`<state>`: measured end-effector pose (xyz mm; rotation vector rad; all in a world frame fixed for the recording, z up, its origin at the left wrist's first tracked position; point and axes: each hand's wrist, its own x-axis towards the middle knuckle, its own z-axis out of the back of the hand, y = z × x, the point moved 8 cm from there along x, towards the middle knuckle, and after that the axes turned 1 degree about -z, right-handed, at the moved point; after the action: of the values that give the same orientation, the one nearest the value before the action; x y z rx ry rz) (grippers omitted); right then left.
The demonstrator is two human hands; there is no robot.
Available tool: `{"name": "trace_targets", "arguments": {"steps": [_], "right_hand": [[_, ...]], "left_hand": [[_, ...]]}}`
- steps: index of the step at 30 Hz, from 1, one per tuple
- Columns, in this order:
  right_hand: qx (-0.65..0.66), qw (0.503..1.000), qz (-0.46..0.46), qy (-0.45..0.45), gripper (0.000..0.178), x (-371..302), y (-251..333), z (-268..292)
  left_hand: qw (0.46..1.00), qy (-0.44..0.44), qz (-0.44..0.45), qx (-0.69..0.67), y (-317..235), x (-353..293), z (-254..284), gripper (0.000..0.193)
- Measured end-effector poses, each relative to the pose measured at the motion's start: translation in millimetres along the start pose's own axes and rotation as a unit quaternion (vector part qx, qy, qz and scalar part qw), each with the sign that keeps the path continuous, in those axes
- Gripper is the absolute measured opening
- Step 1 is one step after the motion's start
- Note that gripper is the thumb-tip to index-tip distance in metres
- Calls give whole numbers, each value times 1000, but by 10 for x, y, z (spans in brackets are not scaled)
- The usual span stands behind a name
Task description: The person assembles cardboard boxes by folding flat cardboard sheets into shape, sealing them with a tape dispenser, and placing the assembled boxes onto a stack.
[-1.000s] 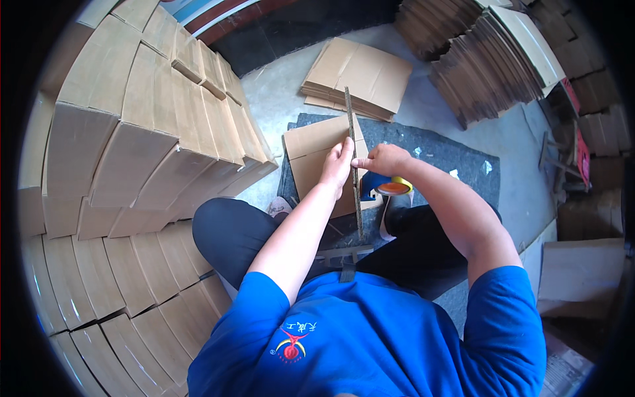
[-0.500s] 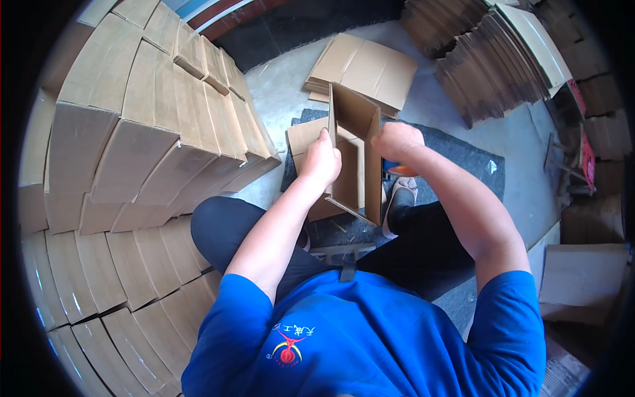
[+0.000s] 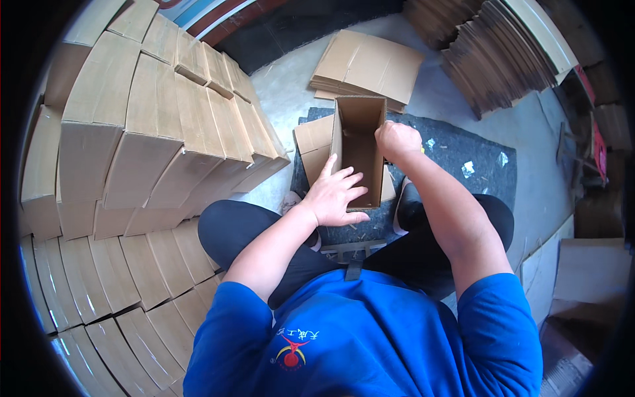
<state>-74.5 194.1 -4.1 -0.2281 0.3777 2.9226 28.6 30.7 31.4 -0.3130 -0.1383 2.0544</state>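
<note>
An open-topped cardboard box stands between my feet, its opening a narrow rectangle facing up. Over its near left edge lies my left hand, fingers spread and reaching a little across the opening. At the box's right wall is my right hand, curled into a fist; what it grips is mostly hidden, with only a small yellow bit showing beside it. A flat cardboard piece sticks out past the box's left side.
Flat cardboard sheets lie stacked beyond the box. Closed cartons are piled high on my left. Many folded cardboards stand in a row at the far right. A dark mat with scraps covers the floor beneath the box.
The box has gone from skewed to squarer. My left hand has let go of the left wall, moved nearer and spread its fingers. The right fist stays at the right wall.
</note>
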Motion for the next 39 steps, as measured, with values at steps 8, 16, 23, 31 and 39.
{"name": "trace_targets", "arguments": {"steps": [8, 16, 23, 31, 39], "right_hand": [[11, 1000, 3, -28, 34, 58, 134, 2], [34, 999, -23, -23, 36, 26, 167, -87], [71, 996, -39, -28, 37, 6, 174, -26], [83, 994, -53, -40, 35, 1, 17, -16], [92, 994, -38, -37, 36, 54, 146, -23]], "left_hand": [[957, 188, 219, -23, 354, 161, -243, 44], [918, -14, 354, -178, 454, 346, -921, 34], [849, -257, 370, -277, 943, 660, -531, 31], [949, -238, 208, -4, 1259, 1359, 302, 59], [939, -119, 320, -36, 1059, 1109, -562, 53]]}}
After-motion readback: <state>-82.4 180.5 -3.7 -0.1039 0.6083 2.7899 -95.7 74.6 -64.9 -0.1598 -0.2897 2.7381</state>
